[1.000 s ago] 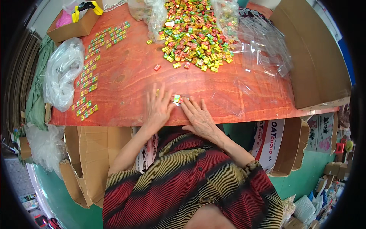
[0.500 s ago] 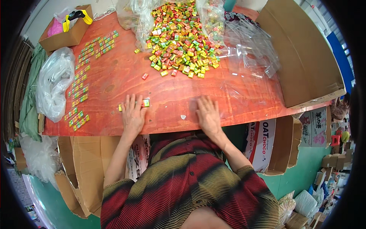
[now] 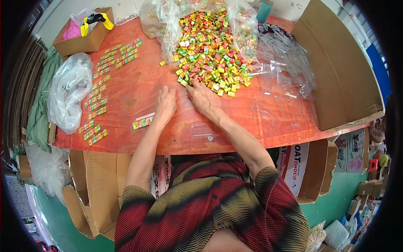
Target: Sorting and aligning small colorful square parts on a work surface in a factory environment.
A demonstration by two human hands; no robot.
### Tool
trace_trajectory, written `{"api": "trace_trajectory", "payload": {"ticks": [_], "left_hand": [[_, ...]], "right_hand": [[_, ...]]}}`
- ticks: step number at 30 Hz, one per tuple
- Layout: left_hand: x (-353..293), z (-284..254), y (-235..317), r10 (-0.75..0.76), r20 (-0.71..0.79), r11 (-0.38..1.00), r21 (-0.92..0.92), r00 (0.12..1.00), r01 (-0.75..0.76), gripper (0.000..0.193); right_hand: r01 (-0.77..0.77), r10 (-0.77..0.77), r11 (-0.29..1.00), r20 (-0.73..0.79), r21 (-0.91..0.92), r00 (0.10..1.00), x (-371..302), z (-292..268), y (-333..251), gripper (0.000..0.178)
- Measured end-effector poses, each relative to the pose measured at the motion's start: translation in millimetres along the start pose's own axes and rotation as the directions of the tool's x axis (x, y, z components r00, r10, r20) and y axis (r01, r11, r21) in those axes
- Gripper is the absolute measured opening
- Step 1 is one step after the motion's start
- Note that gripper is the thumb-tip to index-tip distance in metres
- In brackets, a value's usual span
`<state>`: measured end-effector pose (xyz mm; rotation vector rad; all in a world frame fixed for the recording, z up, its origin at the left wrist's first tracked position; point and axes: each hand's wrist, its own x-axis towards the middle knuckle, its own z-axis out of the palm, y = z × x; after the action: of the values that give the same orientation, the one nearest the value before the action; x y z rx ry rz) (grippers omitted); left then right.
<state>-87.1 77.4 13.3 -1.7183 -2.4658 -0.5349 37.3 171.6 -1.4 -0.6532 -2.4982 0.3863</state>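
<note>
Your right hand [image 3: 201, 97] lies open at the candy pile [image 3: 212, 52]; left hand [image 3: 166, 105] flat, empty — finished rows [image 3: 100, 90] beyond it, one short strip [image 3: 143, 122] beside, most candy unsorted.

On my feed I see an open brown cardboard box [image 3: 86, 40] at the far left corner of the red-orange wooden table [image 3: 252, 122], a bulging clear plastic bag [image 3: 69, 94] below it, and crumpled transparent sleeves [image 3: 285, 69] to the right.
</note>
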Motion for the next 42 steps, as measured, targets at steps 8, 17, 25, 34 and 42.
{"api": "trace_trajectory", "payload": {"ticks": [8, 17, 25, 34, 42], "left_hand": [[-2, 14, 18, 0.073, 0.038, 0.980, -0.187, 0.997, -0.065, 0.015], [-4, 21, 33, 0.096, 0.070, 0.863, -0.502, 0.993, -0.048, 0.040], [-2, 21, 32, 0.253, 0.034, 0.809, -0.556, 0.967, -0.192, 0.047], [-3, 17, 51, 0.165, 0.125, 0.864, -0.496, 0.978, -0.082, 0.036], [1, 19, 62, 0.209, 0.093, 0.857, -0.497, 0.974, -0.136, 0.042]], "right_hand": [[0.151, -0.153, 0.988, 0.105, 0.028, 0.983, -33, -13, 22, 0.028], [0.117, -0.123, 0.965, 0.014, 0.234, 0.992, -35, -19, 28, 0.038], [-0.118, 0.128, 0.989, 0.102, -0.090, 0.987, -9, -29, 27, 0.022], [-0.113, 0.116, 0.989, 0.024, -0.100, 0.993, -56, -32, 26, 0.021], [-0.265, 0.264, 0.964, -0.035, -0.003, 0.964, -58, -58, 43, 0.025]]}}
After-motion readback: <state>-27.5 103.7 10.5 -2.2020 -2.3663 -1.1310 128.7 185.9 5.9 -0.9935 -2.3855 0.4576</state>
